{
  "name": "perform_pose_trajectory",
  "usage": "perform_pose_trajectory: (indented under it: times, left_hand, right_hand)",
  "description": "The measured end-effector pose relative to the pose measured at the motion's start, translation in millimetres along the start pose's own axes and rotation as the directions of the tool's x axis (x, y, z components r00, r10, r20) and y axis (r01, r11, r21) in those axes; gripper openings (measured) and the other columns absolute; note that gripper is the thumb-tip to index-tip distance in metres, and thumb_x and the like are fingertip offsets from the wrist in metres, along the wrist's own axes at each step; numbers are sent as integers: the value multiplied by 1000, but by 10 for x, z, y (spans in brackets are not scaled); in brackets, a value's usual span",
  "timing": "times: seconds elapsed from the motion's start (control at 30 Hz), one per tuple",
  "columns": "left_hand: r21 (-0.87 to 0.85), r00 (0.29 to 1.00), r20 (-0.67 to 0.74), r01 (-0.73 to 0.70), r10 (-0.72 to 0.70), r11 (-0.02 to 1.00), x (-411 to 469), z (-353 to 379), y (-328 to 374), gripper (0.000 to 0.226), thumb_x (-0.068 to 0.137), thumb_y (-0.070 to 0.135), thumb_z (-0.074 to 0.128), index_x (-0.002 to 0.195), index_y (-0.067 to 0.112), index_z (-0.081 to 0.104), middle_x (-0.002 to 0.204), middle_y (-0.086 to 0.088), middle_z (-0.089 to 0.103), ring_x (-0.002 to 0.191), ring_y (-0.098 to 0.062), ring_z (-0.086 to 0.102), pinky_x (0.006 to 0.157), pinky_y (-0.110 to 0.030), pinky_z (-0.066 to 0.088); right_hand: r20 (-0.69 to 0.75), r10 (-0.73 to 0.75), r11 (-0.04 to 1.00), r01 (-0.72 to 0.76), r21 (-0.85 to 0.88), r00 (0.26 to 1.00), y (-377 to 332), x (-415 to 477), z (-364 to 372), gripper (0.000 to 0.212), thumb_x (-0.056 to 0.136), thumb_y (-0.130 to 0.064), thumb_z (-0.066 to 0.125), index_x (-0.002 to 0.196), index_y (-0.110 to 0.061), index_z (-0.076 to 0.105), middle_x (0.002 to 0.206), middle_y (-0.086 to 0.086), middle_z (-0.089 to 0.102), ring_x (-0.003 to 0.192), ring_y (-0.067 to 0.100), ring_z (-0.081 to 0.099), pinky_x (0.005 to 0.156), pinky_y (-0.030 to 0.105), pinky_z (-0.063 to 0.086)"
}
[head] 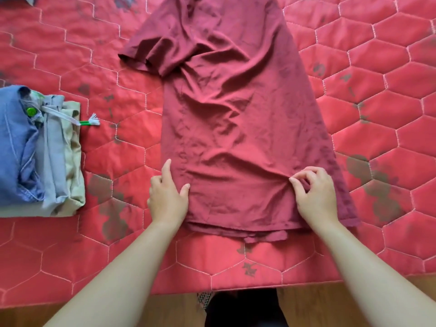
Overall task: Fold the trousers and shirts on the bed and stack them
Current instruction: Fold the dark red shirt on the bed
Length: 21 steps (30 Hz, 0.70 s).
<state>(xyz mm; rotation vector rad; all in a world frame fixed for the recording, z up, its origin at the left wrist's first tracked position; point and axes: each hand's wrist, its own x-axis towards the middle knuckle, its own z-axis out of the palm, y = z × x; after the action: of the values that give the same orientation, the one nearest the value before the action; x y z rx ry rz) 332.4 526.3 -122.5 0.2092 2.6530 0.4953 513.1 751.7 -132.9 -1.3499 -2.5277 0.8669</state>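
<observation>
1. The shirt (236, 114), maroon and creased, is lying lengthwise in the middle of the bed (377, 90), its hem toward the near edge and one short sleeve sticking out on the left.
2. The left hand (168, 197) is resting flat at the shirt's left edge near the hem, fingers straight, thumb touching the cloth.
3. The right hand (316, 194) is pinching a fold of the shirt near the hem on the right, fingers curled.
4. Well to the left, a stack (35, 149) of folded clothes is sitting on the bed, with a white drawstring (70, 119) trailing out toward the shirt.
</observation>
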Motion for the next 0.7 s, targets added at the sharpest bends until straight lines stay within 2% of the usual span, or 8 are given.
perform_pose_trajectory:
  times: [0.07, 0.17, 0.27, 0.33, 0.37, 0.57, 0.63, 0.7]
  left_hand:
    - [-132, 999, 6, -38, 40, 991, -46, -57, 23, 59, 88, 22, 58, 140, 20, 31, 118, -18, 58, 107, -39, 53, 88, -40, 39]
    - [-271, 994, -3, -103, 106, 957, -183, -206, 148, 53, 88, 24, 57, 136, 26, 34, 117, -8, 61, 104, -31, 56, 82, -31, 38]
    - [-311, 982, 14, -175, 188, 934, -330, -333, 226, 54, 89, 24, 56, 137, 29, 32, 128, -1, 56, 112, -24, 54, 88, -30, 39]
    - [-291, 975, 43, -195, 216, 937, -415, -354, 203, 54, 90, 23, 54, 138, 31, 30, 129, 0, 55, 112, -24, 54, 87, -31, 40]
    - [-272, 973, 62, -197, 221, 942, -447, -341, 175, 53, 90, 23, 54, 138, 31, 31, 127, -1, 56, 110, -25, 55, 84, -31, 40]
    - [-301, 960, 76, -234, 268, 925, -530, -242, 146, 44, 90, 21, 53, 132, 28, 41, 120, 4, 60, 97, -20, 59, 83, -29, 43]
    - [-328, 961, 37, -248, 275, 912, -520, -260, 189, 42, 90, 20, 53, 130, 26, 43, 117, 7, 60, 94, -16, 57, 79, -21, 38]
    - [-347, 958, -11, -273, 288, 897, -505, -307, 240, 40, 90, 18, 53, 128, 25, 45, 105, 9, 58, 84, -9, 51, 73, -15, 34]
  right_hand:
    - [-8, -50, 999, 50, 1, 999, -2, 9, -131, 4, 83, -10, 65, 86, -10, 64, 101, 10, 58, 100, 32, 53, 91, 38, 38]
    - [-23, -167, 986, 167, 2, 986, -96, -98, -285, 18, 78, -11, 70, 95, -8, 62, 101, 9, 59, 100, 30, 55, 92, 38, 40]
    - [253, -222, 973, 229, 0, 942, -201, -423, -183, 35, 71, -26, 79, 101, -14, 65, 113, 6, 58, 111, 26, 53, 95, 41, 42]
    - [421, -157, 973, 213, -88, 893, -198, -664, -56, 56, 65, -41, 80, 115, -23, 62, 135, 2, 45, 128, 21, 39, 102, 42, 36]
    - [448, -137, 967, 217, -131, 883, -173, -749, 9, 64, 63, -47, 79, 121, -27, 58, 142, 0, 38, 132, 19, 31, 104, 42, 32]
    - [344, -148, 957, 222, -186, 927, -198, -940, 326, 83, 51, -61, 74, 125, -33, 49, 145, -2, 26, 136, 19, 20, 106, 48, 20]
    - [317, -143, 961, 209, -184, 938, -236, -980, 402, 76, 54, -57, 75, 122, -33, 51, 145, -1, 28, 136, 19, 22, 106, 49, 19]
    - [268, -132, 970, 180, -164, 954, -273, -987, 440, 54, 61, -45, 78, 111, -34, 61, 141, 0, 37, 134, 21, 29, 105, 49, 21]
